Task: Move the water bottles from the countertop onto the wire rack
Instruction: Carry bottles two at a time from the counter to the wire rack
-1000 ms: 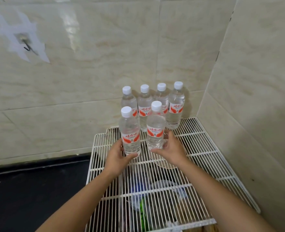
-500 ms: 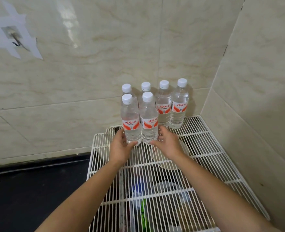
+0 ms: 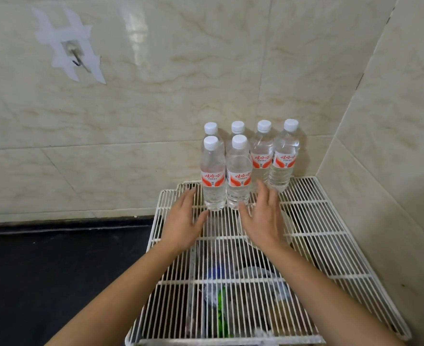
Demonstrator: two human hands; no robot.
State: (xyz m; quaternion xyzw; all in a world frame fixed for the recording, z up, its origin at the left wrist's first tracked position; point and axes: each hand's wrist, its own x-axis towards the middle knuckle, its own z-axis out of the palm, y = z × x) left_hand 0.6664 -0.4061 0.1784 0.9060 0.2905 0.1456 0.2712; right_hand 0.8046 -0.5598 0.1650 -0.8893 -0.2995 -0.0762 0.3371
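Note:
Several clear water bottles with white caps and red-and-white labels stand upright at the back of the white wire rack (image 3: pixel 313 236), in the corner of the tiled walls. The two front ones are the front left bottle (image 3: pixel 213 178) and the front right bottle (image 3: pixel 239 178). Behind them stand the back row bottles (image 3: pixel 284 161). My left hand (image 3: pixel 184 221) hovers just left of and below the front left bottle, fingers straight, holding nothing. My right hand (image 3: pixel 263 218) is spread open just right of the front right bottle, off it.
Under the rack wires lie blurred items, among them something green (image 3: pixel 222 310) and a pale round dish (image 3: pixel 285 226). A dark countertop (image 3: pixel 56 270) lies left of the rack. A taped wall hook (image 3: pixel 75 56) sits high on the left wall.
Both hands pushed the two front bottles back against the rear row, then let go and drew slightly back with fingers opened.

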